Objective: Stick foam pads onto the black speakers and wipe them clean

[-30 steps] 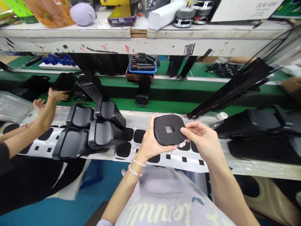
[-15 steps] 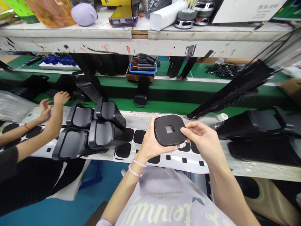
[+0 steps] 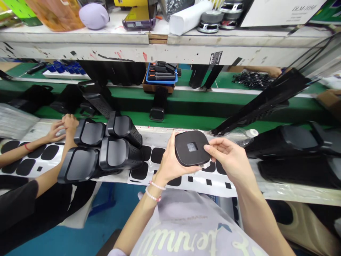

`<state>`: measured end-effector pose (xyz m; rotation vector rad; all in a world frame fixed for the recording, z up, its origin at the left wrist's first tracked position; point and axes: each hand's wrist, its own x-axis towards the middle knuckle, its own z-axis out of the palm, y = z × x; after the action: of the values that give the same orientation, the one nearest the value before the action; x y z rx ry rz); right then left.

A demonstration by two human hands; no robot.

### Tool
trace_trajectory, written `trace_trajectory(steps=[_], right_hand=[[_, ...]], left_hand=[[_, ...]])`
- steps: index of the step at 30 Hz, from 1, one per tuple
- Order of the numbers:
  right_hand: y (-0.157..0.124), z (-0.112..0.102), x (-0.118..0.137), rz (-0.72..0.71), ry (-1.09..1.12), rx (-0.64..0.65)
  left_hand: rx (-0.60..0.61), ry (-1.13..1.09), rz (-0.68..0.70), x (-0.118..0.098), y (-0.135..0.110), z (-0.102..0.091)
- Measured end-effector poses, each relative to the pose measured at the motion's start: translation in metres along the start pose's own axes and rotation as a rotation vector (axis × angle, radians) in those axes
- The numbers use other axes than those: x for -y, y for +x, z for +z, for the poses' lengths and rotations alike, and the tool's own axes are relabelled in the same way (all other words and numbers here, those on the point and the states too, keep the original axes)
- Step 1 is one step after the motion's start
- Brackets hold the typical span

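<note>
My left hand [image 3: 170, 156] is closed around a black speaker housing, its end facing up toward me. A flat black rounded-square pad [image 3: 190, 156] covers that end, with a small square opening in the middle showing a printed label. At the pad's right edge, my right hand [image 3: 229, 153] pinches with the thumb on top; its other fingertips are partly hidden. Under my hands lies a white backing sheet [image 3: 202, 185] bearing black rounded pads and small black squares. The lower part of the housing is out of sight.
Several black housings with handles [image 3: 114, 153] stand to the left; more lie at the right [image 3: 287, 140]. A co-worker's hands [image 3: 66, 124] are at far left. Behind are a green conveyor [image 3: 186, 121], a blue tray of tools [image 3: 161, 76] and a clear bottle [image 3: 242, 137].
My hands and the black pad stay almost in place. The co-worker's hands at the left have come together and moved slightly toward the table.
</note>
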<state>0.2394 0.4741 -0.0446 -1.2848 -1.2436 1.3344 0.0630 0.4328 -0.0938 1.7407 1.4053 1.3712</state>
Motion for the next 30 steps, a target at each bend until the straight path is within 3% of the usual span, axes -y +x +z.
trace_trajectory(steps=[10,16,19,21,23,25,27,29,30], right_hand=[[-0.001,0.003,0.001,0.007,-0.098,-0.016],[-0.001,0.007,0.005,-0.209,-0.617,-0.067],[0.010,-0.009,0.012,-0.131,-0.898,-0.042],[0.016,-0.020,0.016,-0.064,-1.059,-0.124],[0.017,-0.021,0.019,-0.199,-1.118,-0.218],[0.014,-0.007,0.019,-0.472,-1.092,-0.117],[0.011,0.012,0.016,-0.637,-1.058,0.139],[0.013,0.023,0.008,-0.573,-1.037,0.320],[0.017,0.022,0.002,-0.493,-1.003,0.343]], left_hand=[[0.004,0.051,-0.031,0.003,-0.003,0.001],[-0.010,0.207,-0.022,0.005,-0.008,0.003],[-0.038,0.229,0.000,0.005,-0.009,0.004],[-0.050,0.224,0.003,0.006,-0.009,0.002],[-0.049,0.222,0.007,0.006,-0.008,0.001],[-0.046,0.229,0.014,0.007,-0.007,0.001],[-0.051,0.239,0.025,0.007,-0.007,0.002],[-0.059,0.246,0.026,0.007,-0.007,0.003],[-0.062,0.246,0.021,0.007,-0.006,0.003]])
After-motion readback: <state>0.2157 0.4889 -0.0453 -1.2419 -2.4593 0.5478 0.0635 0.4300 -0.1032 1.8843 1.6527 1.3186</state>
